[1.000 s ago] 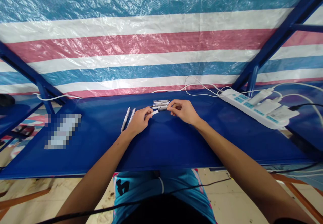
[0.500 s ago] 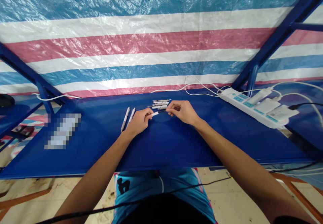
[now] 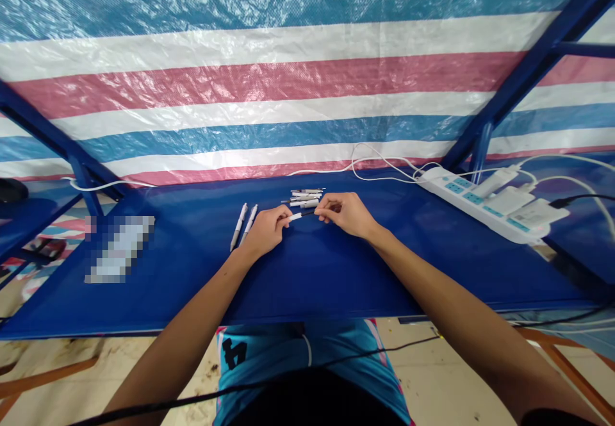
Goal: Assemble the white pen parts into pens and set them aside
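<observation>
Crinkled, glossy woven-plastic striped tarpaulin [image 3: 269,86] hangs behind blue painted-metal framing [image 3: 528,73], above a smooth, glossy blue tabletop [image 3: 336,272] bearing smooth white plastic pens [image 3: 239,227] and a white plastic power strip [image 3: 480,208] with a faint sheen.

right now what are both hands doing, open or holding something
left hand: closed, pinching a white pen
right hand: closed, pinching the dark end of the same pen
</observation>
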The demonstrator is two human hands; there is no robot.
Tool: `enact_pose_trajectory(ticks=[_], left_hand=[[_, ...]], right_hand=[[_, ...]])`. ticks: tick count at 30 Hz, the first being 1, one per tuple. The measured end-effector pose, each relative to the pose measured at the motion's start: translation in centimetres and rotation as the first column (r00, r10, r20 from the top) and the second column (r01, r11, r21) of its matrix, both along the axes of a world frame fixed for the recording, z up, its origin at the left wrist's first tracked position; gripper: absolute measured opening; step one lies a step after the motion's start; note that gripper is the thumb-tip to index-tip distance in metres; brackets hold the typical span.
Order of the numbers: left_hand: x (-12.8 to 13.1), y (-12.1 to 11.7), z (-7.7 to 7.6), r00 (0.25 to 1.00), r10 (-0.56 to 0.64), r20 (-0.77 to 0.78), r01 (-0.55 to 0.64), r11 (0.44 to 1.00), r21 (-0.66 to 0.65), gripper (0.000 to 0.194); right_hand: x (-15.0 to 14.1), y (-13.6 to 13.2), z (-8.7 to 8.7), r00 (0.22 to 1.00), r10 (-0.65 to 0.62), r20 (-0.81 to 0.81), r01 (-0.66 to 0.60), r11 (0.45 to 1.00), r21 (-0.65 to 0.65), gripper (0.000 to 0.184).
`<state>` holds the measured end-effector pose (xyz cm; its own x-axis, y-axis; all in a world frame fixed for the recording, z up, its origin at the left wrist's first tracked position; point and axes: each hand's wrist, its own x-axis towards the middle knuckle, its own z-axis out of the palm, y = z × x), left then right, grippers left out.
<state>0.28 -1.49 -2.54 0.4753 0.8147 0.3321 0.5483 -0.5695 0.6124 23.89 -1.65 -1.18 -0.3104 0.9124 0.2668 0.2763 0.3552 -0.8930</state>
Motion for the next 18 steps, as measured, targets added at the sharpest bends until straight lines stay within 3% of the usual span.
enact_pose_trajectory(ticks=[18], left_hand=[[0.21,0.26,-0.14,0.999,-0.006,0.05,0.006,1.0,-0.001,0.014]], right_hand=[[0.28,0.15,0.02,0.998,-0.058,0.007,0.057,0.992,0.116,0.039]])
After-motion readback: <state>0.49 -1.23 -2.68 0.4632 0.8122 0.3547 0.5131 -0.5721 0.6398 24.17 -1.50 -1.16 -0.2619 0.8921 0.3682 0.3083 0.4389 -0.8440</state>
